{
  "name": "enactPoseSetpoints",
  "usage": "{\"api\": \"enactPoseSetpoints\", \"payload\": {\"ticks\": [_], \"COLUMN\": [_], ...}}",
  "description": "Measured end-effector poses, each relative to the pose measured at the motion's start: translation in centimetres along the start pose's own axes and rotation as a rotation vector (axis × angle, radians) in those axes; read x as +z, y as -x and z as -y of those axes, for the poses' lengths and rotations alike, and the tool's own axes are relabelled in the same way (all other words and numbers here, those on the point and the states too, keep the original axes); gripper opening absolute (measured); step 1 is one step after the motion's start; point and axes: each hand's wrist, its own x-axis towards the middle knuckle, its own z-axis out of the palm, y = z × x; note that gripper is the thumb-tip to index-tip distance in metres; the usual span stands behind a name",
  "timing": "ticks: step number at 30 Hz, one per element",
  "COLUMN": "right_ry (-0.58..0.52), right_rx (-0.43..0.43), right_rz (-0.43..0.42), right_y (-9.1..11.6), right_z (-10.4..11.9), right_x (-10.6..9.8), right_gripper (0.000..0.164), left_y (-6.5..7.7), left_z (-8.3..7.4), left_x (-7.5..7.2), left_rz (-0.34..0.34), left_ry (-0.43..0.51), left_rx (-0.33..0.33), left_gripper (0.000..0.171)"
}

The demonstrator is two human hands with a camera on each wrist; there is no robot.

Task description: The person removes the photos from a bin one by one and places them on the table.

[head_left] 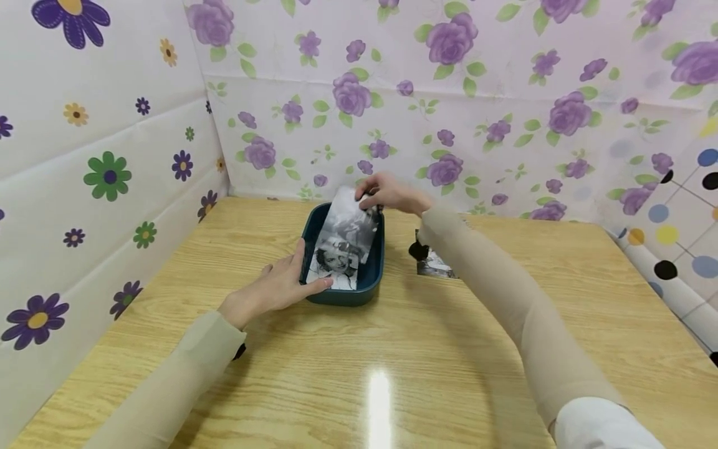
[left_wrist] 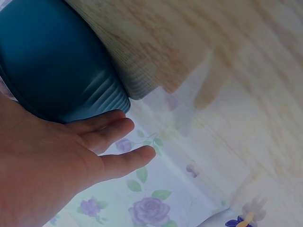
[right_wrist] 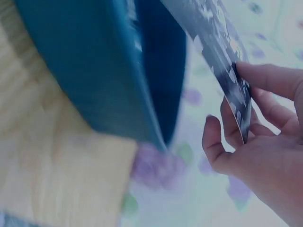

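Observation:
A dark blue-green plastic bin [head_left: 374,274] stands on the table. Inside it lies a black-and-white photo [head_left: 336,265] of a smiling face. My right hand [head_left: 391,192] pinches a second black-and-white photo [head_left: 349,215] by its upper right edge, thumb on one face and fingers behind. That photo slants over the bin, its lower part overlapping the first one. In the right wrist view the held photo [right_wrist: 220,56] is edge-on beside the bin wall. With fingers stretched along the bin's left outer side, my left hand [head_left: 275,284] rests there, thumb reaching across the near rim.
Right of the bin, another black-and-white picture [head_left: 434,265] lies on the wooden table [head_left: 314,368], partly covered by my right forearm. Floral sheets [head_left: 392,112] rise along the table's back and left sides. A dotted sheet [head_left: 681,237] hangs at the right.

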Motion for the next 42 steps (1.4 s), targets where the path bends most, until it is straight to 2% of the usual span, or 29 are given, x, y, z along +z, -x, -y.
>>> {"api": "enactPoseSetpoints", "payload": {"ticks": [4, 10, 16, 20, 23, 27, 31, 35, 42], "right_ry": [-0.046, 0.016, 0.045, 0.052, 0.063, 0.11, 0.253, 0.396, 0.479], "right_rx": [0.041, 0.123, 0.206, 0.268, 0.299, 0.324, 0.287, 0.215, 0.232], "right_rz": [-0.015, -0.002, 0.003, 0.032, 0.043, 0.027, -0.004, -0.049, -0.132], "right_y": [2.3, 7.0, 12.1, 14.9, 16.3, 17.0, 16.7, 16.3, 15.9], "right_z": [-1.2, -5.0, -9.7, -12.0, -13.1, -14.3, -15.2, -15.9, -15.9], "right_x": [-3.9, -8.8, -12.4, -13.9, -14.3, -13.9, -13.1, -12.2, -10.7], "right_gripper": [0.014, 0.017, 0.017, 0.018, 0.019, 0.017, 0.015, 0.014, 0.018], "left_y": [0.1, 0.2, 0.0, 0.0, 0.0, 0.0, -0.1, -0.1, -0.1], "left_z": [-0.1, -0.1, -0.2, -0.3, -0.3, -0.2, -0.1, -0.1, -0.1], "left_x": [-0.1, 0.0, 0.1, 0.0, -0.1, 0.0, 0.2, 0.2, 0.3], "left_rz": [-0.002, -0.009, -0.014, -0.006, -0.009, -0.013, -0.014, -0.02, -0.027], "left_ry": [-0.005, 0.01, 0.016, 0.013, 0.011, 0.013, 0.019, 0.022, 0.033], "left_rx": [0.001, 0.008, 0.019, 0.017, 0.012, 0.012, 0.017, 0.02, 0.027], "left_gripper": [0.118, 0.118, 0.118, 0.118, 0.118, 0.119, 0.121, 0.12, 0.118]}}
